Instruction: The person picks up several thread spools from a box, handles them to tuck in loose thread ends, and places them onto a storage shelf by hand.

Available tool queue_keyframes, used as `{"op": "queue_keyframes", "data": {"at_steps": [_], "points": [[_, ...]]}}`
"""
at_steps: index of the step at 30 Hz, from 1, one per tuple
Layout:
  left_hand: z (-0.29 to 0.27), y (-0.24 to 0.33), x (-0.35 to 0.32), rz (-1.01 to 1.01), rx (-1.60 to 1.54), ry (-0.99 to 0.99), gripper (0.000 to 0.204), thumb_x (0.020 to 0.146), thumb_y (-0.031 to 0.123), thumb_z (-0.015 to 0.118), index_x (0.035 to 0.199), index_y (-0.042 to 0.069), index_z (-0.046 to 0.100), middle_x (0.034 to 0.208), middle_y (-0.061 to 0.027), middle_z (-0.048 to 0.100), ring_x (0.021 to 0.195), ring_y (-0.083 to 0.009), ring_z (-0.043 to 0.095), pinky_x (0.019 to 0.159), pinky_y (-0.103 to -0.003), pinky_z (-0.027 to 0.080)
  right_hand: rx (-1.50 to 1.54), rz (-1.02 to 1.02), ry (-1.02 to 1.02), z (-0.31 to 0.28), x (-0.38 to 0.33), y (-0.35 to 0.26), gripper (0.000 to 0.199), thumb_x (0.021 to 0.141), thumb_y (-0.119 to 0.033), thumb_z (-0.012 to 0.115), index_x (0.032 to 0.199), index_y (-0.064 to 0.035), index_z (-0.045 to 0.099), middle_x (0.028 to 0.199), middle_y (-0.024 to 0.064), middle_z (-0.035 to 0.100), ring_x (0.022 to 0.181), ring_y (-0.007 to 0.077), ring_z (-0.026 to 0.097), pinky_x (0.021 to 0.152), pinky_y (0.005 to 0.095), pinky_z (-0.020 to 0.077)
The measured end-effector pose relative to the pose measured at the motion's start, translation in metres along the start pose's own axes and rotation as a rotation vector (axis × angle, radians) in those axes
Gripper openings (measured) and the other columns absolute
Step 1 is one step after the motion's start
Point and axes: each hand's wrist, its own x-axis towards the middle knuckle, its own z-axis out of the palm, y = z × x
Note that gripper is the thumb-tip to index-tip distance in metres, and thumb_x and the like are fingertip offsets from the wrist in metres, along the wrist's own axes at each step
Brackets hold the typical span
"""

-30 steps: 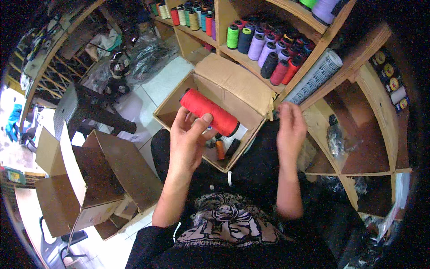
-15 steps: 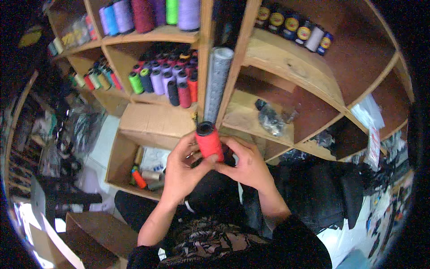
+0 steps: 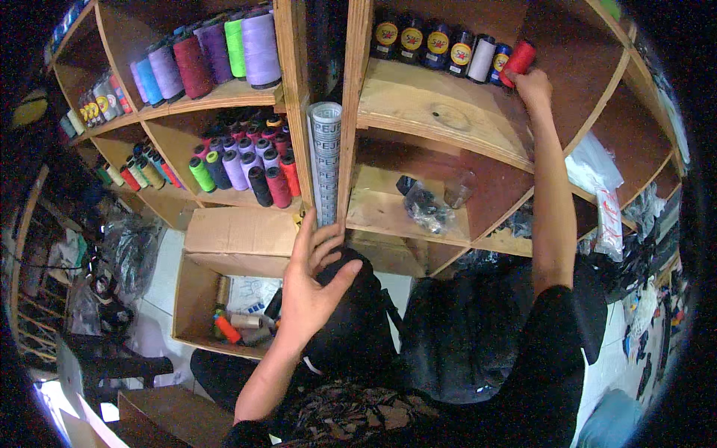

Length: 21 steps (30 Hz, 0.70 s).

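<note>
My right hand (image 3: pixel 533 88) reaches up to the upper right shelf and grips a red thread spool (image 3: pixel 520 63). The spool leans to the right at the end of a row of dark-blue, black and white spools. Closest to it in the row is a blue spool (image 3: pixel 500 64) with a yellow label, with a white spool (image 3: pixel 481 58) to its left. My left hand (image 3: pixel 317 280) is held up empty with its fingers apart, in front of a rolled printed sheet (image 3: pixel 326 160) that stands between two wooden uprights.
Large cones of thread (image 3: pixel 195 67) fill the upper left shelf. Smaller spools (image 3: pixel 237 166) crowd the one below. An open cardboard box (image 3: pixel 196 287) with several loose spools stands at lower left. Clear plastic bags (image 3: pixel 427 209) lie on the middle right shelf; others hang at the right.
My right hand has carried the red spool from between both hands up to the right shelf. My left hand has let go of it and opened.
</note>
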Motion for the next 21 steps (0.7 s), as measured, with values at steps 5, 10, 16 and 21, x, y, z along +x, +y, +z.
{"op": "queue_keyframes", "data": {"at_steps": [5,10,16,21], "points": [[-0.006,-0.013,-0.005,-0.035,0.033,0.069,0.080,0.075,-0.001,0.065,0.139,0.003,0.016,0.117,-0.0180,0.049,0.106,-0.0236,0.053,0.086,-0.032,0.044,-0.183,-0.058,0.079,0.051,0.052,0.023,0.052,0.061,-0.040,0.073,0.092,-0.0004,0.064,0.095,0.0211,0.062,0.093,0.0346,0.059,0.078,0.0401,0.0465],[-0.025,-0.030,-0.018,-0.087,0.027,0.221,0.077,0.076,-0.003,0.062,0.139,0.004,0.017,0.116,-0.0167,0.050,0.101,-0.0215,0.056,0.083,-0.030,0.046,-0.232,-0.115,0.050,0.083,0.049,0.009,0.048,0.063,-0.038,0.074,0.090,0.0008,0.064,0.084,0.0183,0.065,0.075,0.0298,0.064,0.069,0.0373,0.0481],[-0.028,-0.050,-0.019,-0.093,0.027,0.243,0.074,0.076,-0.006,0.059,0.138,0.004,0.019,0.114,-0.0134,0.051,0.097,-0.0192,0.057,0.080,-0.028,0.047,-0.084,-0.113,0.008,0.084,0.064,0.050,0.035,0.065,-0.032,0.073,0.076,0.0007,0.065,0.064,0.0112,0.062,0.059,0.0204,0.059,0.056,0.0385,0.0453],[-0.075,-0.075,-0.031,-0.238,0.157,0.438,0.045,0.081,0.001,0.058,0.124,0.001,0.043,0.105,-0.0108,0.056,0.085,-0.0154,0.059,0.074,-0.025,0.048,-0.112,-0.165,0.029,0.044,0.048,0.016,0.032,0.068,-0.030,0.066,0.075,0.0012,0.065,0.069,0.0105,0.063,0.059,0.0210,0.058,0.057,0.0387,0.0456]]}}
